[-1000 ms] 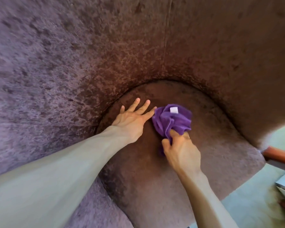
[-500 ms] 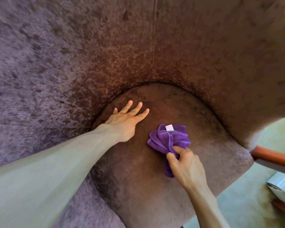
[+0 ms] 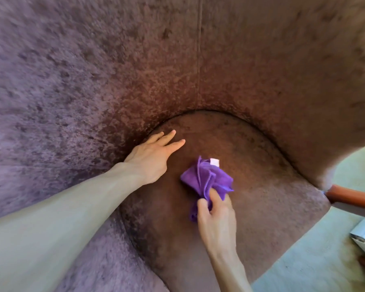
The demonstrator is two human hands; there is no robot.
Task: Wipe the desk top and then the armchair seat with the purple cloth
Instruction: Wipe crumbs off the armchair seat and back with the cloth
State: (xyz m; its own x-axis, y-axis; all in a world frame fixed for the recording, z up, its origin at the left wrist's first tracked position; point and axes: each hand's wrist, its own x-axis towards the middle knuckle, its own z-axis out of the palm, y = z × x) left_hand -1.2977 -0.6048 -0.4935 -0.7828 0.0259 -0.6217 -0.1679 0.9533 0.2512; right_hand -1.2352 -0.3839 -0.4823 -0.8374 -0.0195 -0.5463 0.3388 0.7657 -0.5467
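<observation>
The right hand point(image 3: 216, 218) is pinching the crumpled, plush purple cloth point(image 3: 207, 180) against the rounded, mottled velvet seat point(image 3: 261, 186). The left hand point(image 3: 154, 152) is lying flat beside it, fingers straight and slightly spread.

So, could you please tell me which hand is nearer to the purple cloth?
Right. The right hand grips the purple cloth from its near edge; the left hand rests open on the armchair seat, apart from the cloth on its left.
</observation>
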